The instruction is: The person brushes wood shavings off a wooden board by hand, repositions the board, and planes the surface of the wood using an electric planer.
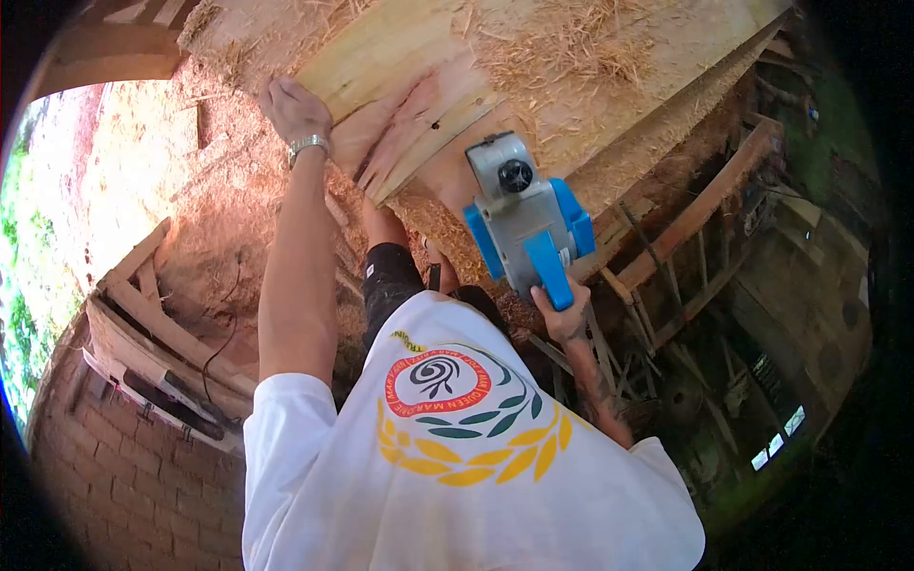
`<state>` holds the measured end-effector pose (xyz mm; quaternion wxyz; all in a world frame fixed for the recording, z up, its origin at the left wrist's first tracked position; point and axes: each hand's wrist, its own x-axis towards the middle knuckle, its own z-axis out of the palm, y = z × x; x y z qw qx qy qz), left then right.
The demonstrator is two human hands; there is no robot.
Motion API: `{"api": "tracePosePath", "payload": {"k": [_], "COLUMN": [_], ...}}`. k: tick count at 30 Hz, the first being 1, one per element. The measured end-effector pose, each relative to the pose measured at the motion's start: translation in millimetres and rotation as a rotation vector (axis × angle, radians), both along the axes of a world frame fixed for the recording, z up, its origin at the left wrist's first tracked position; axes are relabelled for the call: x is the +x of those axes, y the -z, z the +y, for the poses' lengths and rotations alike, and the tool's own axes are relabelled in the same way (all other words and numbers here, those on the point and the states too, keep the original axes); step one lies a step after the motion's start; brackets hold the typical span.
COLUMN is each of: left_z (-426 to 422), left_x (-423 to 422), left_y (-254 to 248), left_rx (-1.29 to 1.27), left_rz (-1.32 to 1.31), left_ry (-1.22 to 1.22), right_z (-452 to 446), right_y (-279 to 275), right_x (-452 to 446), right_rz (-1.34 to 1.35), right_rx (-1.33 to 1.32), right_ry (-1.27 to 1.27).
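Note:
A blue and grey power planer (524,214) rests near the front edge of a pale wooden board (409,76). Its blue rear handle is in my right hand (564,309), with the fingers wrapped round it. On the left, my left hand (297,112), with a metal watch at the wrist, lies at the board's left edge, its fingers bent over the wood. The board has a reddish streak and a small dark knot. Curled wood shavings (571,57) lie on top of it.
Sawdust and shavings (205,228) cover the ground at the left. Wooden planks (157,319) and a dark cable stand near a brick surface (124,476) at lower left. A wooden frame (700,209) and scrap timber are at the right.

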<state>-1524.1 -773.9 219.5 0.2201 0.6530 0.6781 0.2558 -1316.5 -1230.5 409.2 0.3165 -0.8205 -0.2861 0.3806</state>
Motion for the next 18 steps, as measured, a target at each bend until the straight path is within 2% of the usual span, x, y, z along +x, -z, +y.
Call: {"api": "tracePosePath", "payload": {"k": [3,6,11,15,18], "left_z": [-2.2,6.1,-0.3,-0.8,-2.7], "left_x": [3.2,-12.3,-1.5,1.2,5.0], "left_y": [-1.9,23.5,4.4,-2.6,-7.1], "left_rx": [0.007,0.046,0.048,0.039,0.07], "left_rz": [0.014,0.167,0.044,0.024,-0.018], "left_ry": [-0.037,0.109,0.018,0.0,-0.039], "right_z": [34.3,65.7,129.3,197.0,242.4], "right_y": [4.8,13.6,8.2,12.3,23.0], "right_x": [-7.1,-13.8,-7.3,-5.4,2.7], "right_rz": [0.04,0.041,-0.011,-0.026,-0.092], "right_rx": [0.035,0.095,0.065,0.139,0.2], "right_ry": [0.057,0.083,0.0,0.039,-0.04]}}
